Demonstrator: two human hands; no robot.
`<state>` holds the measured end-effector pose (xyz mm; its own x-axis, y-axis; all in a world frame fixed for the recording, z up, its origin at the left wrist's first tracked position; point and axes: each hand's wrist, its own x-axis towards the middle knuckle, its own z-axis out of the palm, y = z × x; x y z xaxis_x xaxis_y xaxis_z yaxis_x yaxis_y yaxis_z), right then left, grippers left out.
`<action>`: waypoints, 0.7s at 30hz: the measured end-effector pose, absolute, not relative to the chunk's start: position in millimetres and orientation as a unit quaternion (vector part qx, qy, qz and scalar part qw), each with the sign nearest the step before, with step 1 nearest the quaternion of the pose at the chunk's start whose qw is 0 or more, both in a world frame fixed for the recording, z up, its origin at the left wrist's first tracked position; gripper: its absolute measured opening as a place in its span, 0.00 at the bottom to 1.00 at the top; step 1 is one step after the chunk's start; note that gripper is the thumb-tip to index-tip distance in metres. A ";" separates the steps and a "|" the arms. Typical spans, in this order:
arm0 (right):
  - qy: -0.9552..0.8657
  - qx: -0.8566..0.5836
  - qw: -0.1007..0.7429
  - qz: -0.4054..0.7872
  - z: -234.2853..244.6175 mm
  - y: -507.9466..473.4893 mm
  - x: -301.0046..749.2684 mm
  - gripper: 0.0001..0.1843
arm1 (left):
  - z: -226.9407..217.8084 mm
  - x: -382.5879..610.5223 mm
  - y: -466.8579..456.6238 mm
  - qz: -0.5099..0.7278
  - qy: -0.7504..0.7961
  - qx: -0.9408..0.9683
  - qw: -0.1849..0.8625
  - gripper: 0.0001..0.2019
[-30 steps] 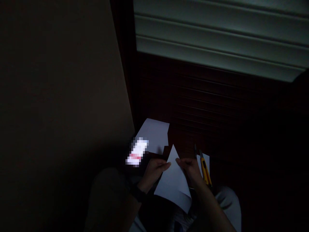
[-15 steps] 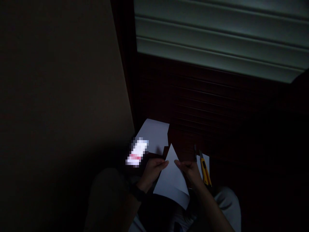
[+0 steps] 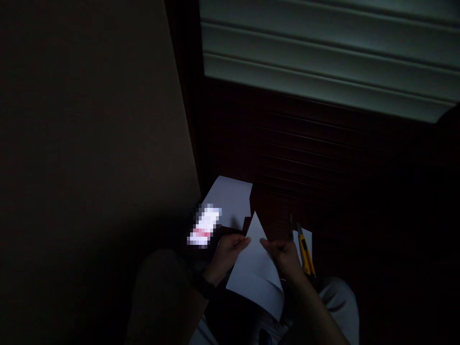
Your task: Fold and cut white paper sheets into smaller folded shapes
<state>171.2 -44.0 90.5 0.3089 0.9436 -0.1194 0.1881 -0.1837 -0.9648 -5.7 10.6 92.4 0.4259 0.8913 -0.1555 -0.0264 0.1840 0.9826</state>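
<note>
A white sheet of paper with a pointed top is stretched between my two hands above my lap. My left hand pinches its left edge near the tip, thumb on top. On the opposite edge, my right hand grips it the same way. A crease runs across the lower right part of the sheet, and its bottom edge curves. Close to my right hand lies a yellow utility knife with its blade end pointing away from me. The fingers beneath the paper are hidden.
More white paper lies beyond my left hand, beside a lit, pixelated phone screen. Under the knife is a small white paper piece, with a thin dark object alongside. A wall rises at left; pale slats stand ahead.
The sheet's lower part has swung slightly down and spread wider, with its crease more visible. Both hands keep their hold in nearly the same place.
</note>
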 end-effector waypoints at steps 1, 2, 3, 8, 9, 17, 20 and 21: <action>-0.431 -0.659 0.472 0.396 90.7 -44.1 170.7 0.24 | 93.4 -5.8 10.4 0.351 0.404 0.530 0.658 0.17; -0.431 -0.662 0.471 0.393 90.9 -44.3 170.1 0.24 | 94.3 -6.0 10.1 0.350 0.402 0.527 0.662 0.17; -0.431 -0.664 0.470 0.389 91.3 -44.5 169.5 0.24 | 95.0 -6.2 9.9 0.349 0.398 0.524 0.667 0.17; -0.446 -0.675 0.465 0.360 96.7 -45.9 166.5 0.24 | 94.4 -7.6 9.3 0.355 0.385 0.516 0.678 0.17; -0.453 -0.675 0.465 0.351 98.5 -46.1 166.0 0.24 | 93.6 -7.5 9.1 0.354 0.386 0.517 0.677 0.18; -0.475 -0.653 0.453 0.379 102.7 -48.7 167.6 0.23 | 88.1 -6.0 8.0 0.365 0.386 0.513 0.675 0.17; -0.468 -0.653 0.447 0.393 97.0 -49.6 170.3 0.24 | 88.1 -6.4 8.5 0.365 0.387 0.505 0.679 0.16; -0.463 -0.655 0.450 0.393 95.3 -49.6 171.1 0.24 | 88.2 -6.3 8.8 0.365 0.388 0.501 0.682 0.16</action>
<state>171.1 -49.6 95.3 0.2619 0.9602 -0.0975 0.2533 -0.1658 -0.9531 -6.3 8.8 88.2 0.4337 0.8862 -0.1632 -0.1087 0.2313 0.9668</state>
